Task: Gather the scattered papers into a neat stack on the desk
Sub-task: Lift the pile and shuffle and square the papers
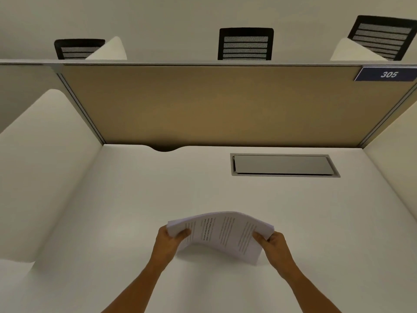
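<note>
A stack of printed white papers (222, 233) is held between both hands above the white desk (135, 199), bowed upward in the middle. My left hand (168, 241) grips its left edge, thumb on top. My right hand (274, 243) grips its right edge the same way. The sheets' edges look roughly aligned, and the near lower edge of the stack hangs just above or on the desk surface. No loose sheets show elsewhere on the desk.
A grey cable hatch (284, 165) is set into the desk at the back right. A tan partition (214, 105) with a "305" label (387, 74) closes the back. White side panels (45, 166) flank the desk. Black chair backs (246, 44) rise behind.
</note>
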The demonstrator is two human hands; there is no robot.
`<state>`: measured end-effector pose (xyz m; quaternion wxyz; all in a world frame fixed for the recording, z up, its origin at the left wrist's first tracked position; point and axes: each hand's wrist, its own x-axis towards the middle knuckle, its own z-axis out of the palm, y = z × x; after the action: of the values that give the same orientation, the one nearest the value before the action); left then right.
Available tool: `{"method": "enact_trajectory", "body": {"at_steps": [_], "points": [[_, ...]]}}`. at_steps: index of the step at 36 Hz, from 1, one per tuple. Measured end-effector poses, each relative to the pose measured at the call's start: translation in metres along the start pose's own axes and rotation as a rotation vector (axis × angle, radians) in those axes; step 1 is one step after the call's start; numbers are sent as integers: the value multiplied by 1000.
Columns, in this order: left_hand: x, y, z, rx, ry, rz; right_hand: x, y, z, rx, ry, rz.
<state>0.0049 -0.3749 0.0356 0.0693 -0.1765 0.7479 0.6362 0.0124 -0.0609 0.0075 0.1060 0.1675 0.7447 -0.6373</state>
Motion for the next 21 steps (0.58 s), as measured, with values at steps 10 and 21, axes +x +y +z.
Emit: {"method": "enact_trajectory", "body": {"at_steps": [10,21], "points": [[2,0,-1,-51,50,32,9,-8,0,-8,26,-41],[0,-17,-1,-80,42,-34,15,7,12,-143,-16,-41]]}}
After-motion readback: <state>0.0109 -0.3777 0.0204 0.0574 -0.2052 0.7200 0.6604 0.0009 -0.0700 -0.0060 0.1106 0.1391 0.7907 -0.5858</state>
